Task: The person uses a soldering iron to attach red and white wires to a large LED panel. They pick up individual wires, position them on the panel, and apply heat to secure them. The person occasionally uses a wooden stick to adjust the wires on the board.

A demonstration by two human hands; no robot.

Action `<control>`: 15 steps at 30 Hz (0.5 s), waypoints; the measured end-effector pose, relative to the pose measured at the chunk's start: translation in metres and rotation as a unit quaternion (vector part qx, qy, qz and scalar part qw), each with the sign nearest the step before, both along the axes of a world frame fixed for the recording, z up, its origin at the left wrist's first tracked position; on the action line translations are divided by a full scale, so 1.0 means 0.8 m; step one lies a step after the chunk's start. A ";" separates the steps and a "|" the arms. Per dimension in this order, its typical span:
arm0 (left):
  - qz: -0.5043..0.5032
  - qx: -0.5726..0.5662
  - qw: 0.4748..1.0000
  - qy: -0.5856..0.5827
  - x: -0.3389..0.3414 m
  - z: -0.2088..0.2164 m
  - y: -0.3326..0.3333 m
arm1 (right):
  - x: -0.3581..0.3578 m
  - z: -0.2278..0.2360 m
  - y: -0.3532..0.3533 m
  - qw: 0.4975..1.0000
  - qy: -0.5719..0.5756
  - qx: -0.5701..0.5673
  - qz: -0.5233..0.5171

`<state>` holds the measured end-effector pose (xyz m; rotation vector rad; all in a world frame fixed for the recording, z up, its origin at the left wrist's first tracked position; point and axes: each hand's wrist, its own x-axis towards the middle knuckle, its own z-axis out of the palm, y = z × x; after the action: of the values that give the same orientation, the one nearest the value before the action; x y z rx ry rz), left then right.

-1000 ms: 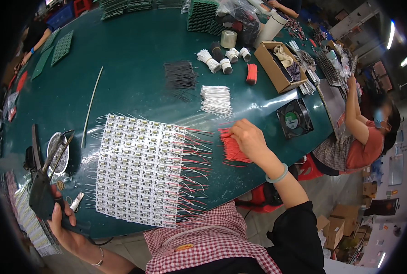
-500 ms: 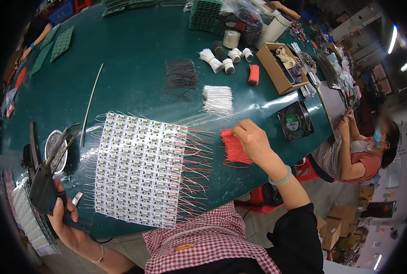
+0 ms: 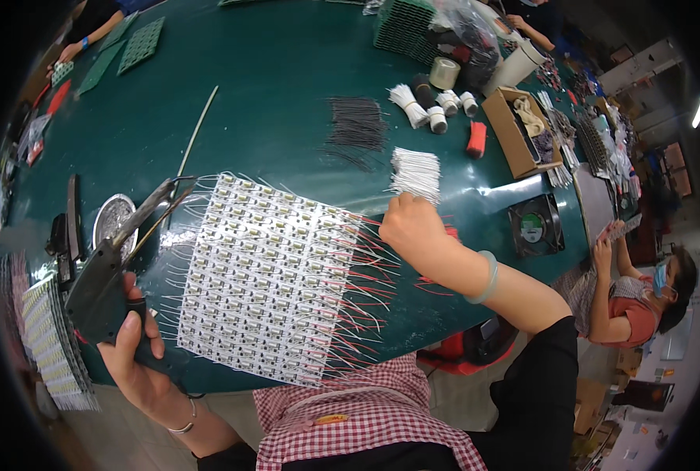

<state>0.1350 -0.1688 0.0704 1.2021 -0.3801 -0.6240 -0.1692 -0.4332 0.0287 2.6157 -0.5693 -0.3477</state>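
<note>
My left hand (image 3: 139,345) is wrapped around the handle of a dark soldering gun (image 3: 98,290). Its tip is close to the far left corner of a white circuit-board panel (image 3: 267,279). Rows of small components cover the panel; white wires stick out on its left, red, white and dark ones on its right. Beyond the panel's far right corner, my right hand (image 3: 413,231) is closed in a pinch, with a thin red wire showing at its fingertips. The hand and forearm partly cover a pile of red wires (image 3: 450,232). A bundle of white wires (image 3: 416,173) lies just beyond that hand.
Black wires (image 3: 358,124) lie farther back, near tied wire bundles (image 3: 409,106) and a cardboard box (image 3: 519,133). A black fan (image 3: 535,225) sits at right, a foil-like dish (image 3: 116,222) at left. A co-worker (image 3: 632,302) sits at right; another person's hand (image 3: 71,52) is far left.
My right hand has moved left from the red wire pile toward the panel's far right corner. The soldering gun's tip has come closer to the panel's far left corner. The whole view has shifted.
</note>
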 end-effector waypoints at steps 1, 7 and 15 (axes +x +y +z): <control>0.016 0.001 1.000 0.002 -0.005 0.001 -0.003 | 0.008 -0.004 0.001 1.000 0.015 0.004 0.000; 0.037 0.050 0.998 0.008 -0.037 0.002 -0.023 | 0.020 0.038 -0.009 0.995 -0.047 0.082 -0.027; -0.073 0.157 0.982 0.075 -0.092 -0.012 -0.059 | 0.060 -0.017 0.015 0.883 -0.411 0.224 -0.006</control>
<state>0.0615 -0.2159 0.0604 1.4244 -0.2488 -0.9216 -0.1210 -0.4211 0.0147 3.1479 -0.8404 0.7758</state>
